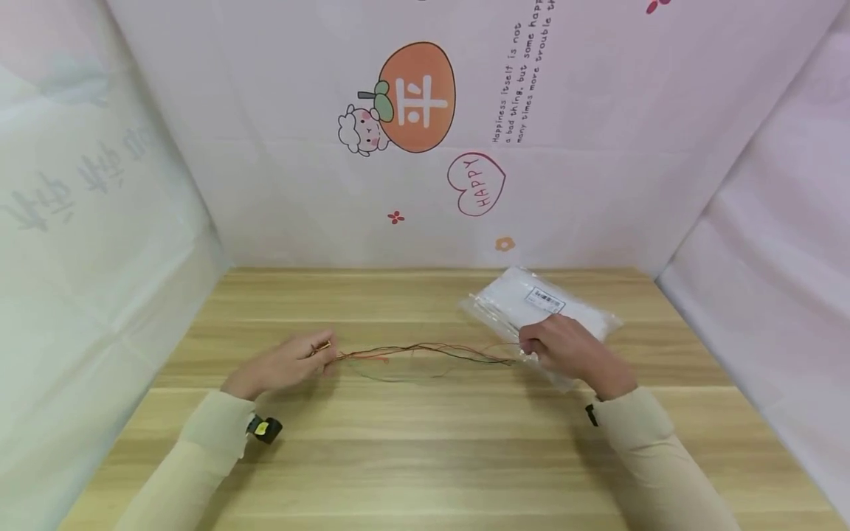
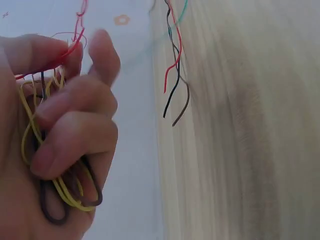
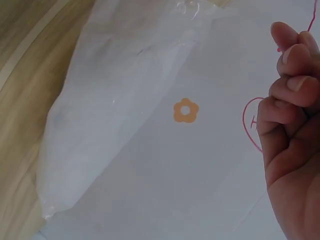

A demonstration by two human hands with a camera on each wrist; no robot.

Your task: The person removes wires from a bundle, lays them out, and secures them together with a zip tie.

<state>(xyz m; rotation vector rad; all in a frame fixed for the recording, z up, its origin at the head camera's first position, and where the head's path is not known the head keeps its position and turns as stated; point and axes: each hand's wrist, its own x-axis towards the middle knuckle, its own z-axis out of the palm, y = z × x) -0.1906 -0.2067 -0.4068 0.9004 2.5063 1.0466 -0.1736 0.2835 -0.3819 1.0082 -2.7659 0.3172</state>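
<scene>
A bundle of thin wires (image 1: 425,346), red, black, brown and green, stretches between the two hands just over the table. My left hand (image 1: 287,363) grips the bundle; in the left wrist view its curled fingers hold looped yellow wires (image 2: 61,192) and dark ones against the palm. Red wire (image 2: 76,44) runs between thumb and forefinger there. Beside that hand, loose ends of red, black and brown wire (image 2: 178,90) dangle. My right hand (image 1: 569,349) pinches a red wire (image 3: 313,19) at the bundle's other side, its remaining fingers curled in.
A clear plastic package (image 1: 511,295) with white contents and a barcode label (image 1: 546,299) lies at the back right, partly under the right hand. The wood-grain table (image 1: 425,457) meets a printed white cloth (image 1: 299,206) at the back, with more cloth at both sides.
</scene>
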